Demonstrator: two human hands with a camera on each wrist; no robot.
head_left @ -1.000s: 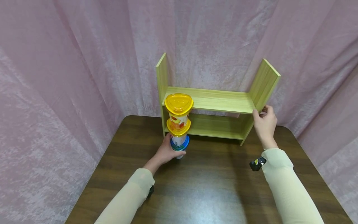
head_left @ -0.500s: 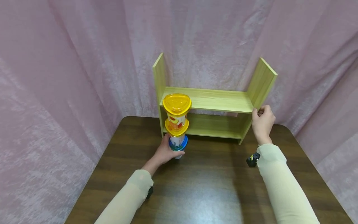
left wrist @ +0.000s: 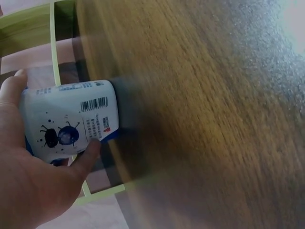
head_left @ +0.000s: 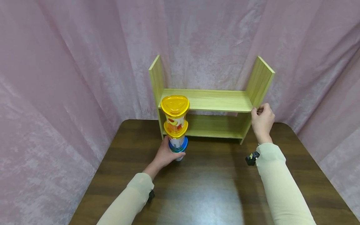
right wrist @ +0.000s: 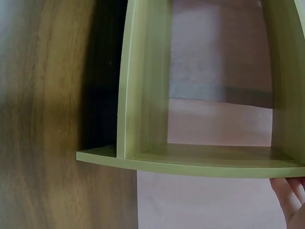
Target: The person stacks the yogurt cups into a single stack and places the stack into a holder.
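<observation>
the left hand [head_left: 166,153] grips the lowest, blue-lidded cup [head_left: 177,149] of an upright stack of three cups [head_left: 175,125] near the surface's far edge — just before the shelf [head_left: 213,101], whose right panel the right hand [head_left: 262,121] holds.

A stack of three lidded plastic cups [head_left: 176,126] stands upright on the table, its bottom cup wrapped by the fingers of the left hand [head_left: 164,155]. The bottom cup [left wrist: 71,119] is white with a barcode, small print and dark blue bug figures, and has a blue lid; thumb and fingertips press its sides. The two cups above the fingers carry yellow-orange lids. The light-green wooden shelf [head_left: 213,101] stands just behind the stack; the right hand [head_left: 262,120] grips its right side panel, fingers curled round the front edge.
</observation>
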